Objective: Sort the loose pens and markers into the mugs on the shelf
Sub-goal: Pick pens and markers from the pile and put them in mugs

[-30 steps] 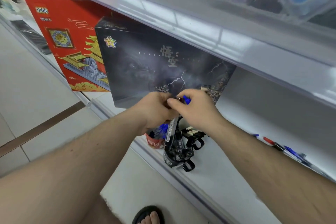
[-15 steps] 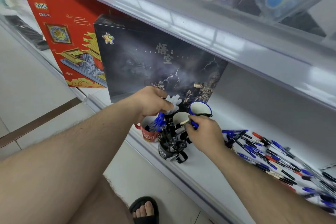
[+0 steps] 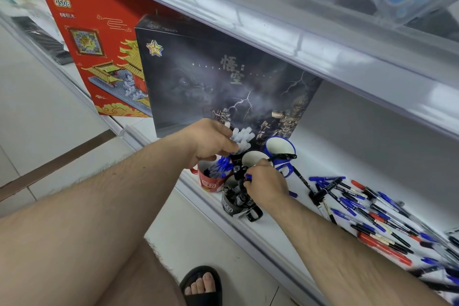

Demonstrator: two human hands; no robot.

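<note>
Fingers (image 3: 224,149) of my left hand (image 3: 211,141) are curled round a bunch of white pens (image 3: 242,138), held just above the cluster of mugs. On my right hand (image 3: 267,182) the fingers are curled too, pinching a blue-tipped pen (image 3: 248,176) right over the black mug (image 3: 236,202); how much of that pen sits inside the mug I cannot tell, since my hand hides it.

From where I watch, the mugs stand close together near the front edge of the shelf (image 3: 278,228). Nearest me is the black one, packed with dark markers. Left of it, touching or nearly so, the red mug (image 3: 211,181) holds blue pens. Behind them I see a white-lined mug (image 3: 253,158), and to its right a blue mug (image 3: 280,148) with a black marker (image 3: 285,156) lying across its rim.

Loose pens and markers (image 3: 372,213), blue, black and red, lie scattered on the shelf to the right of my forearm. A dark box (image 3: 211,77) and a red box (image 3: 99,40) stand upright behind and to the left of the mugs.
</note>
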